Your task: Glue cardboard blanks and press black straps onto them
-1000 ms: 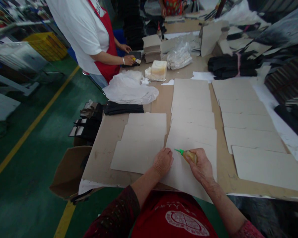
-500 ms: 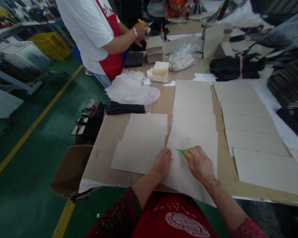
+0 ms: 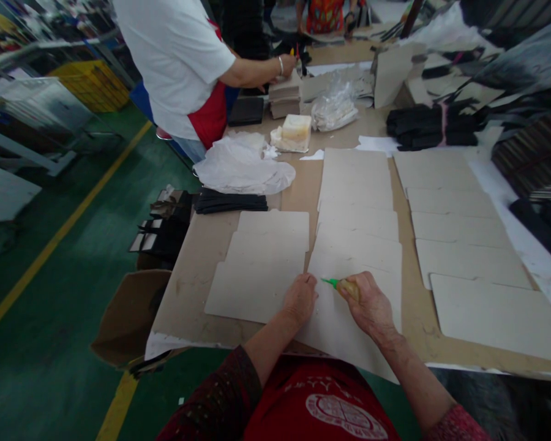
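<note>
My right hand (image 3: 371,306) is closed round a small yellowish glue bottle (image 3: 350,290) with a thin green nozzle. The nozzle points left, and its tip is just over or touching the near grey cardboard sheet (image 3: 344,331) in the middle row; which of the two I cannot tell. At that sheet's left edge, my left hand (image 3: 300,298) has its fingers bent together on the board. Small pale dots lie on the sheet near it. To the left, a row of overlapping cardboard sheets (image 3: 252,288) reaches my left wrist.
Another row of cardboard sheets (image 3: 491,312) lies at right. Beyond are a crumpled plastic bag (image 3: 243,168), black strips (image 3: 232,201), a pale yellow block (image 3: 296,133) and a black bundle (image 3: 431,127). A co-worker (image 3: 179,67) stands at the far left table side. An open carton (image 3: 128,318) sits below the left edge.
The bottle's nozzle tip has shifted slightly left and toward me along the sheet. My left hand stays nearly in place. The co-worker's arm has reached farther right, over the stack of boards.
</note>
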A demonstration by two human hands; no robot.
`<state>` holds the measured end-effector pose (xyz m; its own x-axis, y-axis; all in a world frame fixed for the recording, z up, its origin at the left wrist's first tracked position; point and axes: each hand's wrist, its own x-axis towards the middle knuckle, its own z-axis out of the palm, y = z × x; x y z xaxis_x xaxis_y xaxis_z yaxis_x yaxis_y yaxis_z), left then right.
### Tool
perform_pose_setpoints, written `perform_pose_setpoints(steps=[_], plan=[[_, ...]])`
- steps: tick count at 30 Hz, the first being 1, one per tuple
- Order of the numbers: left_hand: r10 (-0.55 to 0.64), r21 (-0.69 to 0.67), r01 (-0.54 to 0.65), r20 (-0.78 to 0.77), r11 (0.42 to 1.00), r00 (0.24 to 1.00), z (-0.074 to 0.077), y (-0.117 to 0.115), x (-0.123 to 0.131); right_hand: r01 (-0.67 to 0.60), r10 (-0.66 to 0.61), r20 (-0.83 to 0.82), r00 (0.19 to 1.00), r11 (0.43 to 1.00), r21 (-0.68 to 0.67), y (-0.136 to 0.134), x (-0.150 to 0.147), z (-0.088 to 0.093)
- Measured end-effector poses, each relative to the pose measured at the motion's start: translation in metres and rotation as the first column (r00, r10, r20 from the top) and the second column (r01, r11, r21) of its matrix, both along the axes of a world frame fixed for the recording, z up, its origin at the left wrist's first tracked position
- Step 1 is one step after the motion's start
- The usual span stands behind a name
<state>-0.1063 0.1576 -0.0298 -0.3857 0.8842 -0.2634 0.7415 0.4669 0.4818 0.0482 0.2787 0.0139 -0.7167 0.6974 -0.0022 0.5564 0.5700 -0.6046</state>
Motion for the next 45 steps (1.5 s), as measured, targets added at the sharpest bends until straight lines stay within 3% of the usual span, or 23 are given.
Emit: perform_pose_setpoints(steps=[4, 8, 10, 13, 15, 18, 22, 25, 31, 38, 45], plan=[[0.013, -0.053, -0.014, -0.015, 0.999, 1.0, 0.007, 0.004, 0.0, 0.234, -0.276, -0.176, 0.945, 0.946, -0.224, 0.005, 0.004, -0.009], [-0.017, -0.096, 0.015, -0.018, 0.995, 1.0, 0.011, 0.01, -0.004, 0.429, -0.576, -0.237, 0.782, 0.774, -0.466, 0.024, 0.028, -0.01], [-0.039, -0.108, 0.038, -0.011, 0.993, 0.999, 0.012, 0.014, -0.007, 0.477, -0.663, -0.257, 0.703, 0.708, -0.521, 0.036, 0.047, -0.008], [-0.076, -0.122, 0.076, 0.003, 0.99, 0.997, 0.012, 0.019, -0.013, 0.548, -0.725, -0.257, 0.639, 0.663, -0.509, 0.048, 0.08, -0.004], [-0.102, -0.128, 0.103, 0.012, 0.986, 0.995, 0.012, 0.023, -0.018, 0.599, -0.721, -0.202, 0.663, 0.673, -0.435, 0.052, 0.1, -0.001], [-0.131, -0.135, 0.132, 0.016, 0.982, 0.991, 0.014, 0.027, -0.022, 0.604, -0.648, -0.103, 0.755, 0.748, -0.276, 0.049, 0.121, 0.002], [-0.146, -0.144, 0.145, 0.002, 0.979, 0.989, 0.019, 0.031, -0.024, 0.475, -0.482, -0.072, 0.873, 0.874, -0.102, 0.04, 0.13, 0.002], [-0.147, -0.148, 0.144, -0.006, 0.978, 0.989, 0.024, 0.032, -0.022, 0.397, -0.397, -0.046, 0.917, 0.918, -0.026, 0.036, 0.13, 0.0], [-0.141, -0.158, 0.138, -0.013, 0.978, 0.99, 0.026, 0.033, -0.02, 0.334, -0.335, 0.005, 0.942, 0.941, 0.05, 0.035, 0.124, -0.004], [-0.137, -0.16, 0.132, -0.018, 0.978, 0.99, 0.025, 0.033, -0.02, 0.225, -0.266, 0.162, 0.95, 0.945, 0.236, 0.037, 0.118, 0.007], [-0.149, -0.159, 0.145, -0.017, 0.977, 0.989, 0.024, 0.033, -0.022, 0.241, -0.268, 0.188, 0.945, 0.958, 0.155, 0.041, 0.121, 0.019]])
